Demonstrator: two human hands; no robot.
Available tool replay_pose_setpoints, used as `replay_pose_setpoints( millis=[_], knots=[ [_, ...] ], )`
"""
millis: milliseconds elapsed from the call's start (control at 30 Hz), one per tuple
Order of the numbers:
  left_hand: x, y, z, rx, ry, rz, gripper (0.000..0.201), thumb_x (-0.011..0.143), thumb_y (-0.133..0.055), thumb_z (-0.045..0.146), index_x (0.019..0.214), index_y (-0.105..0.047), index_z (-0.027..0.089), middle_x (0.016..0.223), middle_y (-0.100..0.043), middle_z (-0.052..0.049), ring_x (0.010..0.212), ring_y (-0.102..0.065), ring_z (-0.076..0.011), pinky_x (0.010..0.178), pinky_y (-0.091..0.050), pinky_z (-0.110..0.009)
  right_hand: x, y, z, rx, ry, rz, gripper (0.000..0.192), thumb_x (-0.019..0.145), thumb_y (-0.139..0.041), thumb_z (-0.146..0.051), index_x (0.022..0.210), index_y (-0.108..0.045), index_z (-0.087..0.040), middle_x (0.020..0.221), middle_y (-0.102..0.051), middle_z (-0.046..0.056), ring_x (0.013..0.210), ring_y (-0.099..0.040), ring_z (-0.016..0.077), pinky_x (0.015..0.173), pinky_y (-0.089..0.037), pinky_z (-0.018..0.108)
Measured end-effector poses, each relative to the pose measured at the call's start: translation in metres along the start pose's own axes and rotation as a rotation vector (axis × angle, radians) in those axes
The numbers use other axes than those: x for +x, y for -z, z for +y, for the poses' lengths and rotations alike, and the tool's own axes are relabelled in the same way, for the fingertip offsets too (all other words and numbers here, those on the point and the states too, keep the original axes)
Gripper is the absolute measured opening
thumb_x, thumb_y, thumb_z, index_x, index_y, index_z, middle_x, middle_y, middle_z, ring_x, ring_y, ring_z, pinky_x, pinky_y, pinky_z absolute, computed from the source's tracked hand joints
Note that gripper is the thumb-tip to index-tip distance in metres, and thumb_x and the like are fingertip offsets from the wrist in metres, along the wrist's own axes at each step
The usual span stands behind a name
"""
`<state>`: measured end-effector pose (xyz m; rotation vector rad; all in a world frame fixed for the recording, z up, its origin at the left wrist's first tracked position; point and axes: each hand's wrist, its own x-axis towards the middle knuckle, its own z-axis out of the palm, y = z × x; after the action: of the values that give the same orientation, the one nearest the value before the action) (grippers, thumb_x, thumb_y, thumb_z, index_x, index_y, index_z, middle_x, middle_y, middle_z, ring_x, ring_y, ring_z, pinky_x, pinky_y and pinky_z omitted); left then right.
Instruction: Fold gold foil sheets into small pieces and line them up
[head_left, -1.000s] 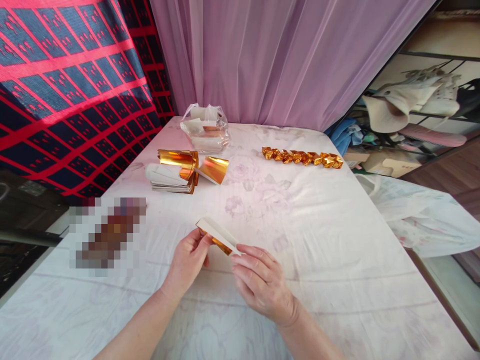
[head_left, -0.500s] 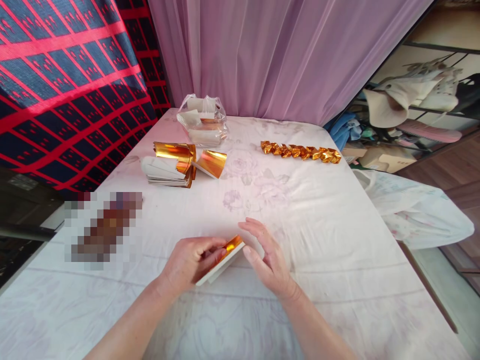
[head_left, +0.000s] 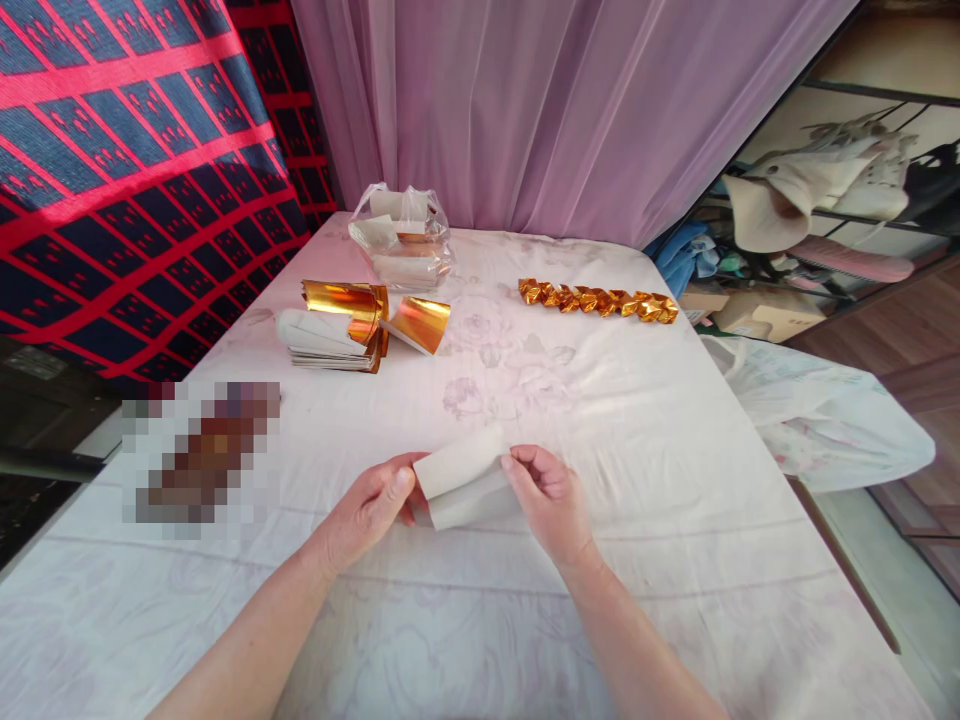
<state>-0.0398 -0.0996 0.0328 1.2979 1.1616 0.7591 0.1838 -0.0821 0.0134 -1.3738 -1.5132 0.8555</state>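
Fingers of the left hand and right hand pinch opposite ends of a folded white paper, held just above the tabletop; gold sheets lie well beyond.

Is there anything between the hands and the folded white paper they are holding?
No, nothing visible is in the way. The left hand pinches one end of the folded white paper and the right hand pinches the other. The stack of gold sheets and the row of folded gold pieces lie farther back on the white cloth.
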Motion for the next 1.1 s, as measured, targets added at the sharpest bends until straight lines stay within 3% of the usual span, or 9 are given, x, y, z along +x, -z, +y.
replay_pose_setpoints(
  millis=[100,233,433,533,633,733,833,933,1100],
  knots=[
    [0.003,-0.007,-0.007,0.043,0.014,0.099,0.051,0.081,-0.061,0.054,0.118,-0.066,0.02,0.089,-0.074,-0.006,0.072,-0.066,-0.0183,0.06,-0.052,-0.026,0.0,-0.002,0.007,-0.085,0.012,0.053,0.026,0.087,-0.057,-0.041,0.074,-0.065,-0.02,0.048,-0.049,-0.006,0.042,-0.043,0.0092,0.041,-0.035,0.019],
    [0.005,-0.013,-0.012,0.397,-0.05,0.308,0.033,0.088,-0.054,0.038,0.114,-0.066,0.022,0.078,-0.071,0.0,0.07,-0.064,-0.0162,0.066,-0.051,-0.029,-0.003,-0.005,0.013,-0.298,0.112,0.061,0.025,0.089,-0.054,-0.037,0.074,-0.065,-0.022,0.051,-0.059,-0.004,0.043,-0.053,0.0113,0.047,-0.037,0.022],
    [0.013,-0.013,-0.021,0.771,-0.29,0.472,0.061,0.087,-0.059,0.027,0.145,-0.041,0.023,0.071,-0.066,0.004,0.076,-0.063,-0.0182,0.084,-0.049,-0.038,-0.004,-0.003,0.014,-0.65,0.337,0.069,0.025,0.093,-0.051,-0.03,0.074,-0.065,-0.022,0.049,-0.061,-0.003,0.046,-0.059,0.0148,0.058,-0.037,0.028],
    [0.017,-0.015,-0.023,0.896,-0.328,0.489,0.065,0.087,-0.061,0.025,0.147,-0.036,0.023,0.081,-0.069,0.001,0.082,-0.064,-0.0212,0.087,-0.048,-0.042,-0.003,-0.003,0.016,-0.745,0.409,0.097,0.024,0.092,-0.052,-0.026,0.073,-0.065,-0.022,0.047,-0.057,-0.003,0.048,-0.058,0.0151,0.064,-0.037,0.03],
    [0.017,-0.017,-0.021,0.991,-0.391,0.527,0.054,0.089,-0.06,0.024,0.141,-0.047,0.023,0.112,-0.069,-0.009,0.104,-0.062,-0.0267,0.092,-0.046,-0.046,-0.001,-0.001,0.018,-0.757,0.394,0.124,0.025,0.092,-0.051,-0.026,0.072,-0.065,-0.022,0.047,-0.057,-0.004,0.05,-0.058,0.0149,0.07,-0.036,0.031],
    [0.013,-0.021,-0.018,1.029,-0.529,0.42,0.034,0.094,-0.051,0.019,0.125,-0.063,0.025,0.131,-0.063,-0.008,0.123,-0.054,-0.0269,0.103,-0.041,-0.047,0.002,0.001,0.021,-0.739,0.352,0.156,0.026,0.093,-0.05,-0.027,0.072,-0.065,-0.022,0.049,-0.058,-0.004,0.051,-0.058,0.0145,0.074,-0.036,0.032],
    [0.01,-0.025,-0.019,1.03,-0.64,0.233,0.031,0.098,-0.045,0.021,0.119,-0.067,0.026,0.131,-0.066,-0.003,0.132,-0.049,-0.0237,0.114,-0.031,-0.047,0.004,0.003,0.022,-0.753,0.324,0.174,0.026,0.092,-0.051,-0.028,0.071,-0.064,-0.022,0.051,-0.061,-0.004,0.055,-0.059,0.0147,0.078,-0.035,0.032],
    [0.009,-0.026,-0.022,1.05,-0.63,0.13,0.033,0.1,-0.047,0.034,0.127,-0.064,0.024,0.132,-0.066,-0.003,0.134,-0.049,-0.0232,0.121,-0.02,-0.048,0.005,0.005,0.023,-0.77,0.294,0.184,0.025,0.091,-0.052,-0.028,0.07,-0.064,-0.022,0.053,-0.062,-0.003,0.058,-0.06,0.0155,0.08,-0.035,0.032],
    [0.011,-0.025,-0.025,1.062,-0.564,0.072,0.046,0.097,-0.05,0.048,0.135,-0.057,0.023,0.138,-0.063,-0.005,0.134,-0.05,-0.0237,0.124,-0.009,-0.05,0.007,0.008,0.028,-0.737,0.257,0.146,0.022,0.091,-0.053,-0.029,0.075,-0.065,-0.023,0.057,-0.065,-0.001,0.063,-0.062,0.0179,0.079,-0.038,0.033]
  ],
)
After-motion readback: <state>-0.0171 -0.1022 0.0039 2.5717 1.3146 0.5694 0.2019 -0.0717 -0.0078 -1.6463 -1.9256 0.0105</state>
